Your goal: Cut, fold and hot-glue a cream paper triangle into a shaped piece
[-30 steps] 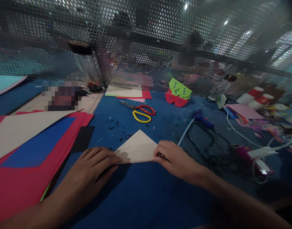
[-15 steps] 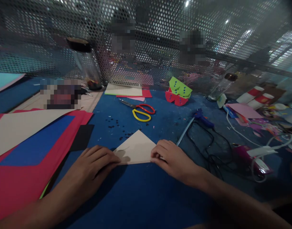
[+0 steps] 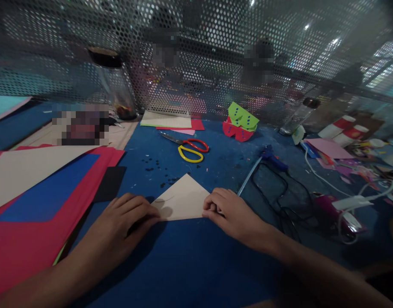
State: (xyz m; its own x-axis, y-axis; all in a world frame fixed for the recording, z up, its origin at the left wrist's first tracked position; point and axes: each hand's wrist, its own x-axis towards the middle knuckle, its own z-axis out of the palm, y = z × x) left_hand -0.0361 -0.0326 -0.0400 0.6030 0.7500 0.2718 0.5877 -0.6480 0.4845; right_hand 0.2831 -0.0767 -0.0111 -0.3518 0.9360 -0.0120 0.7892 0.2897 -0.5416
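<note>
A cream sheet of paper (image 3: 185, 199), folded into a triangle, lies on the blue tabletop (image 3: 190, 261) with its peak pointing away from me. My left hand (image 3: 130, 214) pinches its left corner between thumb and fingers. At the opposite corner my right hand (image 3: 230, 214) is closed with curled fingers, gripping the paper's edge. Beyond the triangle lie scissors (image 3: 190, 149) with one red and one yellow handle, their blades slightly apart. Small dark paper bits (image 3: 151, 162) are scattered between the scissors and the paper.
Red, blue and cream sheets (image 3: 29, 244) are piled at left, beside a black piece (image 3: 109, 184). A blue glue gun (image 3: 273, 159) with its cord lies at right. Green and red cut-outs (image 3: 239, 124) stand near the perforated metal screen (image 3: 196, 81). A dark-lidded glass bottle (image 3: 114, 87) stands back left.
My left hand has shifted very slightly to the left along the paper's corner. My right hand and the folded paper look almost unchanged.
</note>
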